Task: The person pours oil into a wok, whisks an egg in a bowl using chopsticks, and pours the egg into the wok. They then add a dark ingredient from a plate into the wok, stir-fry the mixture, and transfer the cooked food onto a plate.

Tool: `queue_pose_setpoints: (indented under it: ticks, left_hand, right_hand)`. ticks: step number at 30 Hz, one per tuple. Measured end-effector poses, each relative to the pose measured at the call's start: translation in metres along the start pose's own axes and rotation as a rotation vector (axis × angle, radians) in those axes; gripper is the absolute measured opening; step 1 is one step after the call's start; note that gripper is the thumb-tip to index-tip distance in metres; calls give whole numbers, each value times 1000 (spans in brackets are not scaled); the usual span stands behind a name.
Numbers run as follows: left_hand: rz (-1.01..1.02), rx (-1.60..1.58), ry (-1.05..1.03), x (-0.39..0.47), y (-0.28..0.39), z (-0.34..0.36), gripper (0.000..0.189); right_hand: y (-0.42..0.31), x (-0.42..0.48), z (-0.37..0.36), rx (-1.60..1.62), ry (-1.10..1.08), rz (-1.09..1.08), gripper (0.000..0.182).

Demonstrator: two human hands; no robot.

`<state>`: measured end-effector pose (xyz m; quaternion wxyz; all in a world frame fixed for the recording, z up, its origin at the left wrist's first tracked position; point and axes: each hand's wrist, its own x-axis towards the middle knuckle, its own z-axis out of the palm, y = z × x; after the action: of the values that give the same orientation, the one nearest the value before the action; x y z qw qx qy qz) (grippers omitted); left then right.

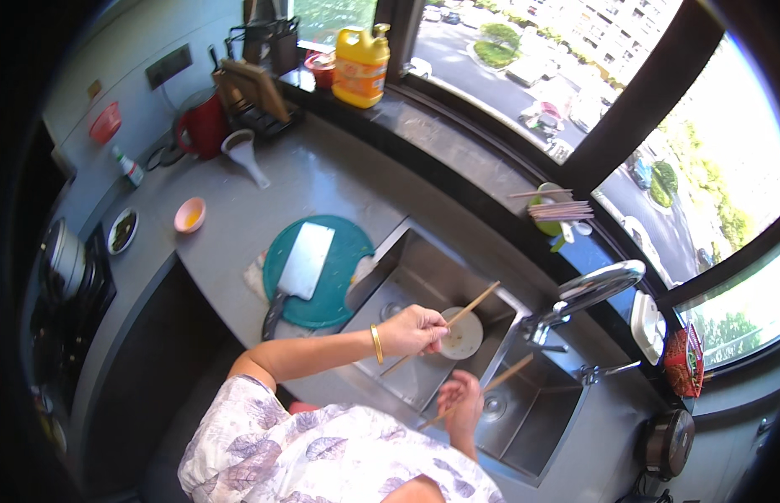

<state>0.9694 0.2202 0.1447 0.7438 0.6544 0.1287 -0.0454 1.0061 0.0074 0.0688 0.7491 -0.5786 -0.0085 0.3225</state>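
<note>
My left hand [415, 330], with a gold bangle at its wrist, grips a wooden chopstick [478, 301] near its middle. The stick slants over the larger basin [421, 264] of the stainless steel sink. Beneath it in that basin lies a white bowl [463, 347] with small bits of food inside. Lower down, over the divider between the basins, my right hand [462, 402] has a second chopstick [514, 368] lying across it, partly hidden by the hand. Its fingers look loosely curled. The smaller basin [540, 421] with its drain is on the right.
A cleaver [307, 261] lies on a green round cutting board [349, 245] left of the sink. The chrome faucet [594, 283] arches over the sink's back edge. A pink bowl [190, 215] sits on the counter. Several chopsticks rest on a green cup [544, 223] by the window.
</note>
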Motion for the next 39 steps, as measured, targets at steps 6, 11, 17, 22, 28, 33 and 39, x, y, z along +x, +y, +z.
queue_pose_setpoints:
  ticks: [6,11,17,22,28,33,39]
  left_hand:
    - [36,-137,175,-86,-34,17,22]
    - [79,-219,379,-151,-46,10,23]
    - [120,-185,635,-231,-54,5,24]
    - [166,-177,827,-299,-62,1,24]
    - [347,-226,1099,-374,-106,-16,18]
    - [335,-84,1356,-441,-137,-16,15]
    - [323,36,1334,-526,-177,-37,23]
  right_hand:
    - [-25,-12,68,-207,-262,-62,39]
    - [-9,-22,109,-172,-489,-17,39]
    - [25,-54,166,-204,-783,105,42]
    - [53,-107,208,-283,-901,168,45]
    - [100,-186,257,-448,-1027,40,44]
    - [151,-243,288,-553,-1149,-7,45]
    - [196,-299,330,-504,-1242,125,37]
